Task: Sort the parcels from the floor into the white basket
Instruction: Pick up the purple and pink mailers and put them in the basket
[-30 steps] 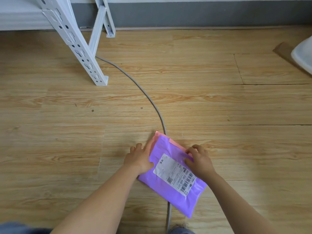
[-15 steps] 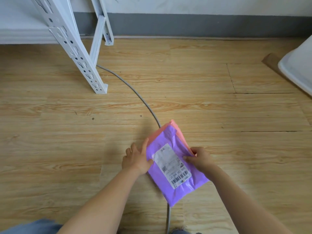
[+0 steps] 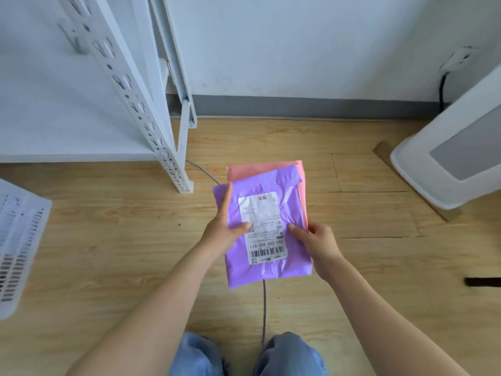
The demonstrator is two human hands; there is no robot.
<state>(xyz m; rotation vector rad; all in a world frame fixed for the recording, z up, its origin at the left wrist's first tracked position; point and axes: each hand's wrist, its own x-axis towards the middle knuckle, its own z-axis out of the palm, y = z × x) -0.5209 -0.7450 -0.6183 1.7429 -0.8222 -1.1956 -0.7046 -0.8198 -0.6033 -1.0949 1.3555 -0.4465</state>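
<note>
Fingers of both my left hand (image 3: pixel 226 231) and right hand (image 3: pixel 316 241) grip the purple parcel (image 3: pixel 267 232) (pink parcel (image 3: pixel 273 167) beneath); I should keep both pinched together toward the white basket (image 3: pixel 19 240).

Basket (image 3: pixel 19 240) sat far left on the floor (image 3: pixel 108 253), shelf rack (image 3: pixel 151 126) behind it, parcels (image 3: pixel 267 229) held up in the middle.

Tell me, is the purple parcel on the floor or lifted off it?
Lifted. Both hands, left hand and right hand, hold the purple parcel by its sides above the floor, with a pink parcel behind it.
</note>
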